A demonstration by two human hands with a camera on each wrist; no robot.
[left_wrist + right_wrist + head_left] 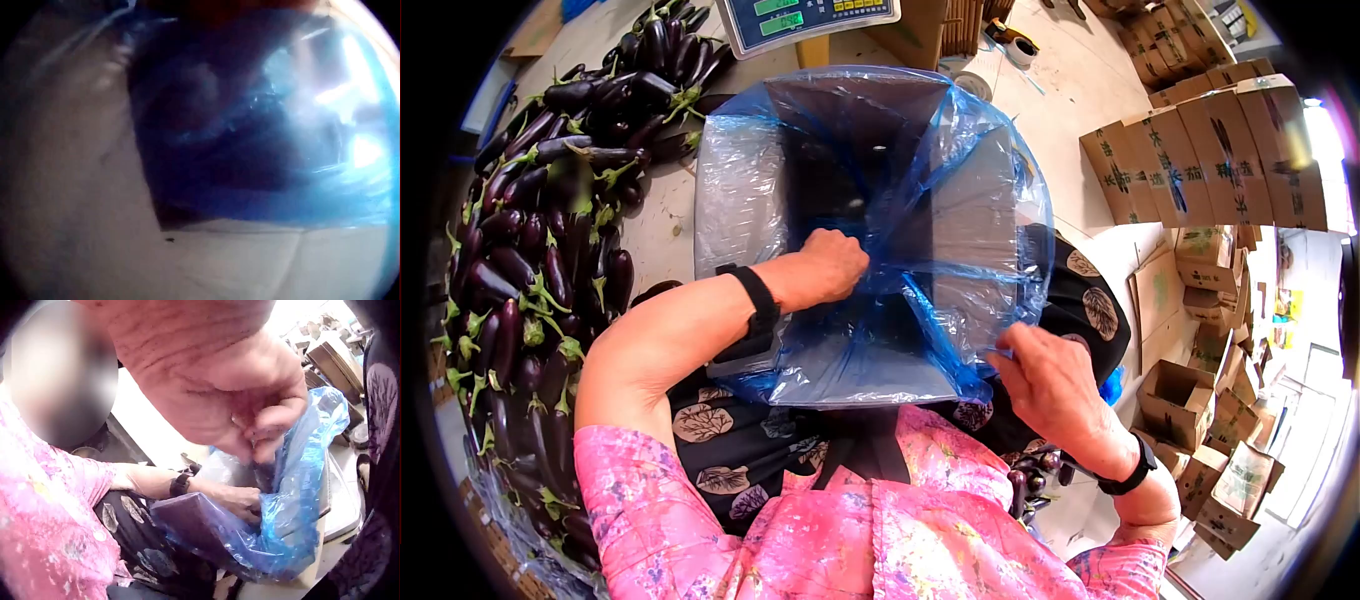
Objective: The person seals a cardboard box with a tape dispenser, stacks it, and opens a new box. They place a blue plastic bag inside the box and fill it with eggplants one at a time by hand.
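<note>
A blue translucent plastic bag (pixel 985 140) lines an open carton (pixel 740 200) in front of the person, its edge folded out over the flaps. My left hand (pixel 830 265) reaches down inside the lined carton, knuckles up, with its fingertips hidden below. In the right wrist view the same left hand (pixel 240 500) is among the folds of the bag. At the carton's near right corner, my right hand (pixel 1050 385) has its thumb and fingers curled together at the bag's edge. Close up, the left wrist view shows blurred blue film (pixel 250 162) over the carton's pale flaps (pixel 69 162).
A large heap of eggplants (pixel 530 260) lies at the left. Beyond the carton stands a digital scale (pixel 810 22), with a tape roll (pixel 1022 50) to its right. Printed cartons (pixel 1200 160) and open boxes (pixel 1178 400) fill the right side. More eggplants (pixel 1035 480) lie near the right forearm.
</note>
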